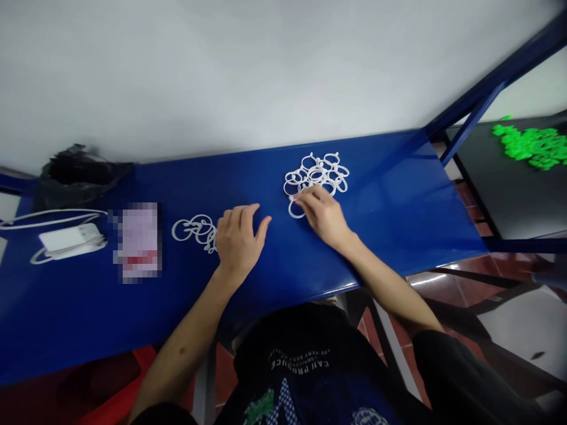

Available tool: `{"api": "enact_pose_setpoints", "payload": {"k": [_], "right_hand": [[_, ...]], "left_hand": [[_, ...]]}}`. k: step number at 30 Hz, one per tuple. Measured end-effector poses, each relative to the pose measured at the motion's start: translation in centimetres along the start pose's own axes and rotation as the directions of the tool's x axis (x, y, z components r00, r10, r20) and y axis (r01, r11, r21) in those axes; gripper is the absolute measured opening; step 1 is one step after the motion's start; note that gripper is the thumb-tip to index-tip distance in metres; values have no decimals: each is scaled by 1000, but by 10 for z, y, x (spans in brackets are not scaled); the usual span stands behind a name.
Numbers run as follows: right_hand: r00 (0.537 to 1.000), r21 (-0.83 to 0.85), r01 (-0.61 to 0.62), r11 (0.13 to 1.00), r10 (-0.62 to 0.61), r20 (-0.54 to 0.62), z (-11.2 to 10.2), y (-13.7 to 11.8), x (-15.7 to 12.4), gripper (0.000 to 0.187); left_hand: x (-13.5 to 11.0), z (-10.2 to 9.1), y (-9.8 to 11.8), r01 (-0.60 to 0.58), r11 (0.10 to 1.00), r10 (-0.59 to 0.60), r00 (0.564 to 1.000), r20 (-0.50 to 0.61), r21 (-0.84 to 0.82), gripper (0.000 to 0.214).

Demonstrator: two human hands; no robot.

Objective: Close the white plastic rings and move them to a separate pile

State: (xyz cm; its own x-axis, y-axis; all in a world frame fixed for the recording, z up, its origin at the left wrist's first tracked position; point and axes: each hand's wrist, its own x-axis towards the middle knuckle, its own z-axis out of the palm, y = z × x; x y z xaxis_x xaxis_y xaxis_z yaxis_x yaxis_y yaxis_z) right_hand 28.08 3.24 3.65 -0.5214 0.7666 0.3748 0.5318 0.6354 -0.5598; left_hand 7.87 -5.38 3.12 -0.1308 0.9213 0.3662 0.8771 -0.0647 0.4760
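My right hand (325, 213) is closed in a pinch on a white plastic ring (292, 211) with a small knob, at the near edge of a larger heap. That heap of white rings (330, 172) lies on the blue table just beyond my fingers. Above the table's middle, my left hand (239, 239) is open, thumb and fingers apart, with nothing between them. Beside it on the left is a smaller group of white rings (181, 230), partly hidden by the hand.
On the blue table (390, 195), a blurred-out pinkish packet (139, 236), a white adapter with cable (71, 241) and a black plastic bag (80, 174) stand at left. Green pieces (534, 144) lie on a dark table at right. A blue metal frame (473, 121) rises between the tables.
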Motion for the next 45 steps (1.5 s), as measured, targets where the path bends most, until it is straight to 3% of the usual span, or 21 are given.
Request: {"api": "enact_pose_setpoints", "payload": {"k": [2, 4, 8, 12, 15, 19, 21, 24, 28, 32, 36, 40, 45], "right_hand": [[990, -123, -100, 987, 87, -110, -7, 14, 13, 28], [983, -190, -134, 973, 106, -150, -9, 29, 23, 26], [975, -253, -138, 957, 87, -202, -5, 46, 29, 25], [973, -234, -130, 964, 78, -219, -2, 43, 20, 26], [974, -205, -88, 975, 41, -222, -2, 33, 11, 26], [995, -78, 39, 996, -46, -85, 2, 14, 3, 26], [996, 26, 78, 997, -79, 44, 7, 6, 0, 28], [974, 107, 37, 994, -60, 220, 14, -1, -3, 31], [954, 133, -29, 991, -12, 300, 17, 1, -4, 27], [945, 166, 26, 986, -78, 316, 16, 7, -3, 23], [947, 150, 89, 985, -131, 295, 16, 10, -2, 24], [953, 172, 104, 980, -147, 264, 15, 10, -2, 26], [936, 231, 166, 959, -227, 270, 13, 6, -2, 30]], "left_hand": [[-2, -6, -2, 63, 978, -66, 998, 7, 198, 39], [-6, -9, -2, 98, 944, -119, 992, 49, 314, 43], [-9, -4, 0, 28, 921, -102, 980, 170, 389, 39], [-11, 8, 0, -173, 960, 111, 957, 268, 221, 31], [-15, 14, 2, -375, 925, 342, 890, 302, 56, 33], [-19, 17, 9, -547, 834, 544, 799, 254, -66, 29], [-19, 17, 11, -571, 816, 574, 789, 219, -84, 24], [-19, 17, 13, -589, 803, 594, 784, 180, -86, 24], [-19, 19, 12, -611, 782, 623, 763, 170, -124, 22], [-19, 20, 9, -596, 786, 614, 784, 94, -164, 17], [-13, 13, 2, -524, 849, 526, 851, 0, -72, 16], [-7, 6, -3, -369, 923, 368, 929, 29, 107, 13], [-8, 12, -2, -280, 957, 271, 956, 114, 76, 23]]}}
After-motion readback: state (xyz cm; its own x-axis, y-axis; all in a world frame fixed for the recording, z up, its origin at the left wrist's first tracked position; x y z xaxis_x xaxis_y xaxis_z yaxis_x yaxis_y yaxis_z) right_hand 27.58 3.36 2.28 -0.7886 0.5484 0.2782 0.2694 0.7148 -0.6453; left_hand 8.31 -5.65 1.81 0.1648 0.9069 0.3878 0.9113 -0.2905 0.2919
